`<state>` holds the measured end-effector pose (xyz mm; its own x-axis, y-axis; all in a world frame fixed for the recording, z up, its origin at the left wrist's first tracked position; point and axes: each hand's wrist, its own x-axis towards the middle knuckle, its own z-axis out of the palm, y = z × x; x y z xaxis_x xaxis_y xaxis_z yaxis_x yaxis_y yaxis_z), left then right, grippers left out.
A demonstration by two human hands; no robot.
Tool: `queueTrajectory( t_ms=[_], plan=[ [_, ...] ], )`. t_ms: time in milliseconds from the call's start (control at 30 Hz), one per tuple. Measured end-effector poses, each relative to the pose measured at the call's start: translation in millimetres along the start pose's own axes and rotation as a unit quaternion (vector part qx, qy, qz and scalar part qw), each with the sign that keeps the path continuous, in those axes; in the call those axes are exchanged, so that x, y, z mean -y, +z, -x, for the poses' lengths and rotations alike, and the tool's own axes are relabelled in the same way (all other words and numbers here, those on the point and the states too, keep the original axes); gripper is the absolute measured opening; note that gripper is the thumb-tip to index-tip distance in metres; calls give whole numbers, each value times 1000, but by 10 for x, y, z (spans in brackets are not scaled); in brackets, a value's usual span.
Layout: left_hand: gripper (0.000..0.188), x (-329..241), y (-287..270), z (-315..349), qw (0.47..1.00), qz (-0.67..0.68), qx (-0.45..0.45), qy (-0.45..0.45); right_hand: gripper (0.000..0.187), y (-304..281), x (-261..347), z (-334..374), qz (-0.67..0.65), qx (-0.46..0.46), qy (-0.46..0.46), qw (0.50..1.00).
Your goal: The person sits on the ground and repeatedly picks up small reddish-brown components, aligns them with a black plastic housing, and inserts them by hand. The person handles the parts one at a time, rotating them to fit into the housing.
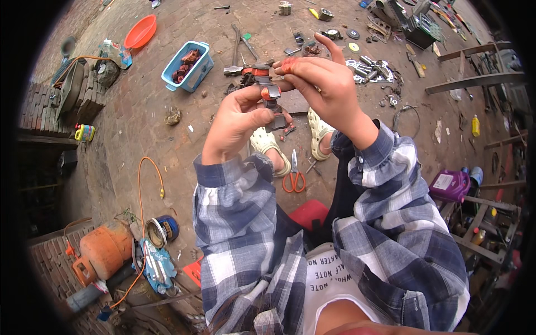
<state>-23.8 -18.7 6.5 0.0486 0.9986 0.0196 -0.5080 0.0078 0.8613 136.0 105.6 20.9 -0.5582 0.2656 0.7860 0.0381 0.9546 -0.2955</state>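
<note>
My left hand (235, 121) pinches a small motor core (272, 103) of grey metal blocks with reddish copper windings, held up above my feet. Beside and above it, my right hand (332, 84) is closed at thumb and fingertips on a tuft of red copper wire (288, 65), its little finger sticking out. Past my hands lies a hammer (233, 71), next to a coil of orange-red wire (255, 72). Between my feet and the stool rest orange-handled scissors (293, 180), blades pointing away from me. My fingers partly hide the core.
A light blue bin (199, 77) with reddish copper scrap stands ahead left, an orange basin (140, 32) beyond it. Shiny metal parts (371, 70) lie ahead right. An orange gas cylinder (108, 247) and hose are at left, a purple jug (450, 185) and metal racks at right.
</note>
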Motion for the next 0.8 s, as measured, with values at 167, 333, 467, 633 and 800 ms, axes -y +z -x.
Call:
queueTrajectory(
  t_ms=[167, 333, 467, 633, 800],
  plan=[
    [58, -44, -70, 32, 1000, -20, 5, -1, 14, -30, 12, -49, 67, 40, -60, 995],
    [59, -116, -102, 84, 998, -40, 39, -31, 17, -54, -12, 10, 68, 99, -71, 990],
    [60, -132, -127, 107, 997, -64, 34, -42, 17, -45, 13, 32, 58, 148, -56, 986],
    [58, -132, -86, 99, 997, -77, 18, -26, 9, -40, -43, 98, -80, 207, 32, 975],
    [52, -153, -2, 88, 996, -82, -31, -10, 19, -63, -51, 104, -366, 217, 292, 856]
  ],
)
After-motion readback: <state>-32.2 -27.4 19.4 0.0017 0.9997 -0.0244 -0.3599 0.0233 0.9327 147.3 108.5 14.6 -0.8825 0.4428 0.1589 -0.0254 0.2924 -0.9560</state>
